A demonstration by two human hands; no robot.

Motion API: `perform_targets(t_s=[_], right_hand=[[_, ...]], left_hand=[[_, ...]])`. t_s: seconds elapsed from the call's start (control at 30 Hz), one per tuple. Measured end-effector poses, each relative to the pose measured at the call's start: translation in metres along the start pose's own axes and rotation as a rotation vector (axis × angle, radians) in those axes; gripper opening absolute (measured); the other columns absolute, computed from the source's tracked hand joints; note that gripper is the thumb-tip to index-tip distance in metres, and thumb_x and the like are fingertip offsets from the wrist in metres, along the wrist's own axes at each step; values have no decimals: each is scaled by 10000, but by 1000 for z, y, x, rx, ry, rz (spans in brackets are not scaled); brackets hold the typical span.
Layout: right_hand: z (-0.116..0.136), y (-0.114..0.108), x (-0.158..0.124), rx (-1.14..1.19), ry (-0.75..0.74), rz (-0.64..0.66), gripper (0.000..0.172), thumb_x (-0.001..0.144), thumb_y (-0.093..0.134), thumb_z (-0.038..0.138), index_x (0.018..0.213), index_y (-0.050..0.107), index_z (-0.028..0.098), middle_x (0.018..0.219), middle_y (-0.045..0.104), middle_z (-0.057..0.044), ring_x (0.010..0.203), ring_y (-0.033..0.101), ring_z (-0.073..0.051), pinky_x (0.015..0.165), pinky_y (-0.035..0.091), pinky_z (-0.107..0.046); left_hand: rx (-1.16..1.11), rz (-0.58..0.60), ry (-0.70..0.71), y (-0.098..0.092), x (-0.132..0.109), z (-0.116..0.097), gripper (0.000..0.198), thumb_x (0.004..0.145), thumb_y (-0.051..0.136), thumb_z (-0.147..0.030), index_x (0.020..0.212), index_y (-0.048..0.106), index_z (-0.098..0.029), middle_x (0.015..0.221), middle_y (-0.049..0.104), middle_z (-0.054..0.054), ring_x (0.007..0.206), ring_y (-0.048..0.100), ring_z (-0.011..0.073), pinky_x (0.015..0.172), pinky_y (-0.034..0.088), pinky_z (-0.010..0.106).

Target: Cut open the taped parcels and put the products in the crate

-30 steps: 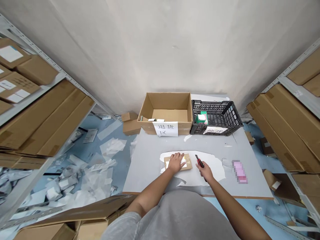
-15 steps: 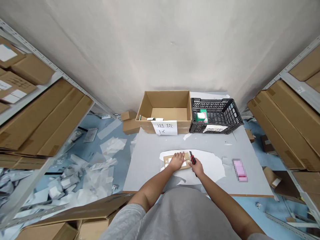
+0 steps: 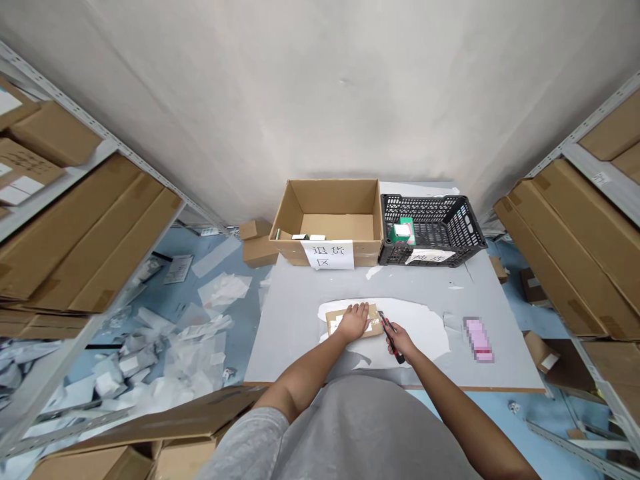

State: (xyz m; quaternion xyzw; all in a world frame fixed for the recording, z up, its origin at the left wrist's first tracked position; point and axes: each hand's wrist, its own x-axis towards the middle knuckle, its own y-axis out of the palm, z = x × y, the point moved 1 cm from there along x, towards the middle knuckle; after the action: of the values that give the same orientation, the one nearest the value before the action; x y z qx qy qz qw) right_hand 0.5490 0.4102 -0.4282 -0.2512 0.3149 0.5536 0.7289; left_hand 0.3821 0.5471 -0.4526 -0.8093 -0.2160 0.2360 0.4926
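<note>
A small flat cardboard box [image 3: 375, 323] with a white label lies on a white sheet [image 3: 425, 333] on the table. Fingers stretched out, my left hand [image 3: 354, 321] rests flat on top of the box and presses it; the hand covers its middle. My right hand [image 3: 400, 341] is closed around a red and black utility knife [image 3: 393, 341]. The knife slants away from me, its tip at or close to the box's right end. Whether the blade touches the cardboard I cannot tell.
Behind stand an open cardboard box [image 3: 327, 252] with a paper sign and a black plastic crate [image 3: 433, 237] holding green boxes [image 3: 401, 231]. A blurred pink item [image 3: 479, 340] lies at right. Shelves with cartons [image 3: 85, 233] flank the table; wrapping scraps [image 3: 195, 353] litter the floor.
My right hand has moved slightly right and toward me, and the knife now tilts more, its handle swung to the right. My left hand stays on the box.
</note>
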Motion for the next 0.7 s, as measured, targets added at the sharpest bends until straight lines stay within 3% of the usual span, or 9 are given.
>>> perform_targets(t_s=[0.13,0.27,0.7], right_hand=[[0,-2,3,7,4,8,452,905,564,678,1069,518,259,570,521,109,392,515,-118,413,396,-207],[-2,-6,5,12,-16,22,488,866,621,700,1045,538,253,567,537,103,388,528,-120,401,390,-209],[-10,-5,5,43,-25,20,489,852,647,699,1023,545,252,549,551,97,377,511,-121,397,388,-219]], left_hand=[[71,-28,-7,-3,2,-3,665,1084,418,-552,1650,403,-204,1395,626,187,1283,571,366,1162,375,482],[212,-14,-7,-1,4,-7,619,1100,429,-515,1609,439,-164,1348,639,182,1188,591,344,1080,413,474],[260,-57,-11,8,2,-9,597,1090,487,-491,1595,446,-175,1340,628,189,1174,576,348,1060,384,491]])
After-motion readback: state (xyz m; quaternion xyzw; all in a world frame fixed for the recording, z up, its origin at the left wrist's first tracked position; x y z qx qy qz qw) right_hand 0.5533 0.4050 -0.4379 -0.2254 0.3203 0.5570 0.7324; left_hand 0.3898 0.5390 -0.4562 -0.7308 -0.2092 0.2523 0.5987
